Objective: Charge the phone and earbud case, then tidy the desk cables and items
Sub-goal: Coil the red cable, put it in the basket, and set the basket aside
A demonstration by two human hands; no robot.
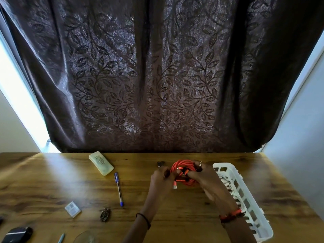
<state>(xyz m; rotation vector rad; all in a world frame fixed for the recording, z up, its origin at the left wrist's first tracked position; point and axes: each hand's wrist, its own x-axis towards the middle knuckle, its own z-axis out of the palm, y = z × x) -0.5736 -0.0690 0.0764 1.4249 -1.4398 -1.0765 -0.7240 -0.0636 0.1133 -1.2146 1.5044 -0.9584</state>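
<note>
Wooden desk point(52, 181) set against a dark, leaf-patterned curtain point(157, 76). Toward the desk's far middle, the left hand point(160, 178) and right hand point(203, 176) both grip a coiled orange cable point(184, 164), fingers curled round it. A white basket point(223, 164) sits just beside it on the right. A blue pen point(118, 189) lies to the left.

I see a wooden table point(43, 181) w/ a pale oblong case point(101, 163) near the far edge, a blue pen point(118, 189) just on my side of it, and a white slotted basket point(252, 206) along the rt side. Closer to me on the left: small grey box point(72, 209), dark clip-like bit point(105, 214), and a dark obj point(17, 235) at the btm-left corner.
</note>
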